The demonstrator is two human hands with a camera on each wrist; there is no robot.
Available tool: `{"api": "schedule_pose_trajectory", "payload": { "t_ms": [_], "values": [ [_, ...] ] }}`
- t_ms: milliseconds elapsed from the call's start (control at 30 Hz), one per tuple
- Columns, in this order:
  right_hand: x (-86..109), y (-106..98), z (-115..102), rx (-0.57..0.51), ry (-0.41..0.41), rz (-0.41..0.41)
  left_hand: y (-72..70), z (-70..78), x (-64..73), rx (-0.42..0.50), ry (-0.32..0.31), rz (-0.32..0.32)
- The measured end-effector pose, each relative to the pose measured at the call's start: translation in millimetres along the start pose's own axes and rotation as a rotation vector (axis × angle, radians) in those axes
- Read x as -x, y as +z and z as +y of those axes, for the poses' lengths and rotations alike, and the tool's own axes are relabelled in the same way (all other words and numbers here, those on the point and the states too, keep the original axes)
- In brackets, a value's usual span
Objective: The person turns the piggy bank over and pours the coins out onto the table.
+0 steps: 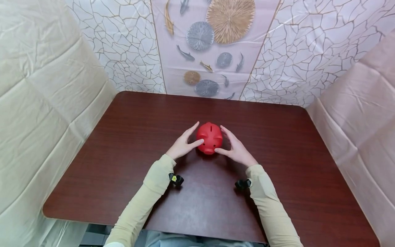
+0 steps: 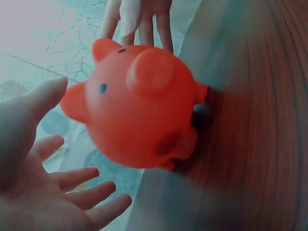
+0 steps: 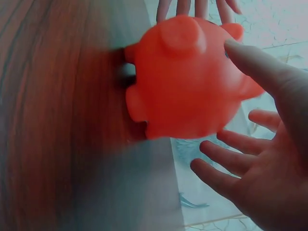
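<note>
Fingers of the left hand (image 1: 182, 144) spread and extended, thumb parted from the rest; right hand (image 1: 237, 149) much the same, mirrored. Neither grips anything. Thumb tips overlap the face of a red piggy bank (image 1: 210, 136) in the head view; whether skin meets surface, cannot tell.

The bank sits between the hands, upright as far as can be judged, feet down on the dark wood table (image 1: 139, 137), snout toward the person.

Handling, by guess: smooth moulded shell, likely plastic or vinyl, probably light if nothing is inside; a little slippery, stiffness uncertain. Best hold looks to be both round flanks below the ears, palms opposed; ears and snout seem poor handles.

Head view alone gives the coin slot (image 1: 211, 129) on top, and the black wrist cameras (image 1: 176, 179) beside the cuffs. Wrist views give what it hides: the stubby feet (image 2: 185, 144) and the spread of the lower fingers. Left wrist view also has the right hand's fingers beyond the bank. Patterned backdrop (image 1: 123, 34) behind the far table edge.
</note>
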State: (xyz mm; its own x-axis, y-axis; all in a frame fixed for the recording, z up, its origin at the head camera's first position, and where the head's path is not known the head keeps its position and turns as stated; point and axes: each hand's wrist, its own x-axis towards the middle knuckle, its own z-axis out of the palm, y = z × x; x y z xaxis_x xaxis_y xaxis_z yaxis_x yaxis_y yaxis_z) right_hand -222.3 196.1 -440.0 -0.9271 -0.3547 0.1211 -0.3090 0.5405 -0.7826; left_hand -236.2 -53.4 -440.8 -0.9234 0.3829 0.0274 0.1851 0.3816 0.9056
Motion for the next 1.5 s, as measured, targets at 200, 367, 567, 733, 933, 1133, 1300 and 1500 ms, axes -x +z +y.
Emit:
{"api": "schedule_pose_trajectory", "payload": {
  "t_ms": [200, 367, 567, 733, 933, 1133, 1300, 1500],
  "values": [
    [-1.5, 10, 1, -0.027, 0.006, -0.007, 12.2, -3.6, -8.8, 0.220, -0.045, -0.022],
    [-1.5, 19, 3, -0.055, 0.037, 0.000, 19.0, -6.0, -11.3, 0.305, -0.078, -0.001],
    [-1.3, 24, 1, -0.044, 0.048, 0.045, 25.4, -7.0, -13.6, 0.381, -0.073, 0.027],
    [0.4, 26, -3, 0.002, 0.047, 0.056, 29.0, -4.4, -11.8, 0.311, -0.059, 0.064],
    [1.4, 30, -12, 0.065, 0.040, 0.051, 33.1, 2.6, -7.8, 0.156, -0.031, 0.116],
    [5.7, 28, -17, 0.093, 0.014, 0.057, 33.8, 5.9, -1.9, 0.188, -0.076, 0.161],
    [7.8, 25, -19, 0.107, -0.050, 0.079, 28.9, 9.8, 0.2, 0.288, -0.076, 0.167],
    [7.4, 24, -17, 0.094, -0.129, 0.131, 22.1, 17.3, 1.9, 0.498, -0.112, 0.116]
  ]
}}
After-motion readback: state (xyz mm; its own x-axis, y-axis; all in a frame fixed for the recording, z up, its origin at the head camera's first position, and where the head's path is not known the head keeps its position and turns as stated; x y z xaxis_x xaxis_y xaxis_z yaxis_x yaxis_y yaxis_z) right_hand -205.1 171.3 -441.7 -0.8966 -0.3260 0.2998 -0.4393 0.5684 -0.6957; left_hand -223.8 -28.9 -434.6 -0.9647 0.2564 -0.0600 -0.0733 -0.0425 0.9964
